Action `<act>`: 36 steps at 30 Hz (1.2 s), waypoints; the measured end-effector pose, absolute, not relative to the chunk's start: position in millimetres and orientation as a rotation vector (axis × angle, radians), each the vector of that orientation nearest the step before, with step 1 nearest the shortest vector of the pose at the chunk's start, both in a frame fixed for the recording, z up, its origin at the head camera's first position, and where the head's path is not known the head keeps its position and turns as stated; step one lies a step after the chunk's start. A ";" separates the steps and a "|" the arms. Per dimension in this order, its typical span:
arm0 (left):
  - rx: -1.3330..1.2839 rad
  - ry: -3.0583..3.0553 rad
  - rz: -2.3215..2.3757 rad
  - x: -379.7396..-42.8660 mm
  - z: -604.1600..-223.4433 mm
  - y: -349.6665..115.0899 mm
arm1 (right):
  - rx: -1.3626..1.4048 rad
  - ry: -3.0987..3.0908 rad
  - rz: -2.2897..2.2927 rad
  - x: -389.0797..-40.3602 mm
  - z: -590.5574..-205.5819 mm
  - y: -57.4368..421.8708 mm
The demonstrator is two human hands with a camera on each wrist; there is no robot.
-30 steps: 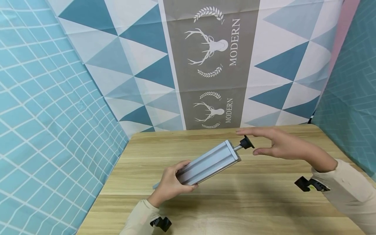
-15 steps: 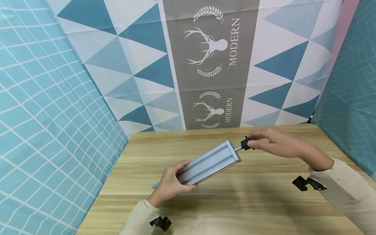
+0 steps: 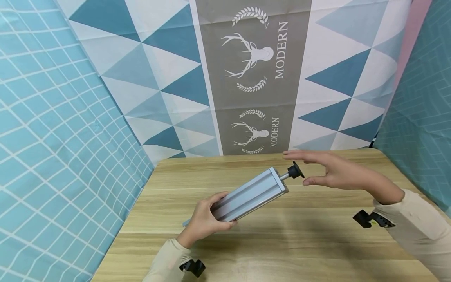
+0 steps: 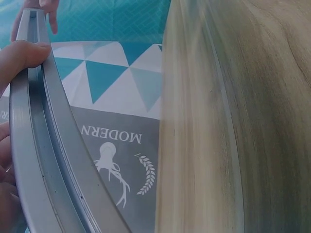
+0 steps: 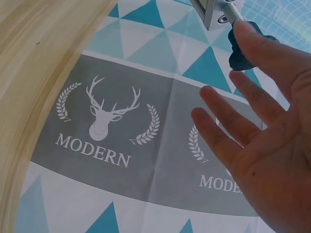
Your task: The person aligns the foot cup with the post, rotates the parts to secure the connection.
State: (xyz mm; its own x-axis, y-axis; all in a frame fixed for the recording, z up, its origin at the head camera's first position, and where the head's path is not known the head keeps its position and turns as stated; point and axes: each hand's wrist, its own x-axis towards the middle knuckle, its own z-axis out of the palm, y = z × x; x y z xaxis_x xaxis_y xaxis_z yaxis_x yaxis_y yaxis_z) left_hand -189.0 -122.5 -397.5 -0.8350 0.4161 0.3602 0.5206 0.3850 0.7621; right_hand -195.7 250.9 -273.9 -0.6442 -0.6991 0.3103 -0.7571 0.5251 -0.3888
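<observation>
My left hand (image 3: 204, 221) grips a grey metal profile (image 3: 248, 196) with long grooves, thumb on one side and fingers on the other. The bar slants up to the right over the table. In the left wrist view a slot (image 4: 51, 131) runs along it, with my thumb lying across. From the far end cap a threaded rod (image 5: 232, 11) sticks out, carrying a black lobed knob (image 3: 294, 170). My right hand (image 3: 334, 170) is spread at that knob, thumb below and straight fingers above. The thumb overlaps the knob in the right wrist view.
Under both hands lies a wood-grain table (image 3: 267, 243). A patterned cloth with deer prints (image 3: 253, 133) hangs behind its far edge. Blue cloth walls stand on the left (image 3: 70, 137) and the right (image 3: 423, 117).
Half a second ago my right fingers were pinching the black knob. They have since let go and spread apart, as they were a second ago. The left hand and profile stay nearly still.
</observation>
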 end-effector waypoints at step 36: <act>-0.866 -2.509 -1.408 -188.9 -396.3 -122.3 | 1.248 -2.556 0.731 -196.1 -278.2 245.2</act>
